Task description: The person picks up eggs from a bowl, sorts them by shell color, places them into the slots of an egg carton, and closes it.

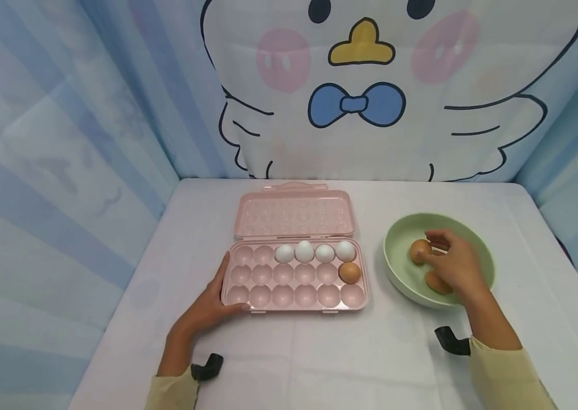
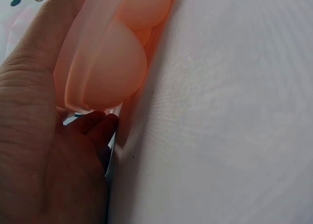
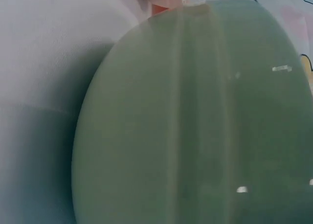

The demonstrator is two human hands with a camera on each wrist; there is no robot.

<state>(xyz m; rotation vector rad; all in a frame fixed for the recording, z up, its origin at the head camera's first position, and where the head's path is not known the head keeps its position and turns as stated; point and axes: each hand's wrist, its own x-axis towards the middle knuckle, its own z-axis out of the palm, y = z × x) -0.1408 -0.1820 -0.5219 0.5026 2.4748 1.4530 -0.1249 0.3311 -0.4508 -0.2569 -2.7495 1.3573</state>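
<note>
White table [image 1: 319,353], four white eggs [image 1: 304,251], three brown [image 1: 349,273]

pink egg tray [image 1: 294,296], white eggs [image 1: 314,252], brown egg [image 1: 349,273], green bowl [image 1: 401,239].

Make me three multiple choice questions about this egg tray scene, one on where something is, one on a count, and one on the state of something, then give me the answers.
1. Where is the green bowl?
A. right of the pink egg tray
B. on the tray's lid
C. left of the tray

2. How many white eggs sit in the tray?
A. two
B. four
C. six

3. What state is the tray's lid in?
A. shut
B. taken off and laid in the bowl
C. open, lying flat behind the tray

Answers:
1 A: the head view shows the bowl on the table to the tray's right.
2 B: four white eggs line the back row, with one brown egg in the row in front.
3 C: the lid lies folded back, its inside showing.
</note>
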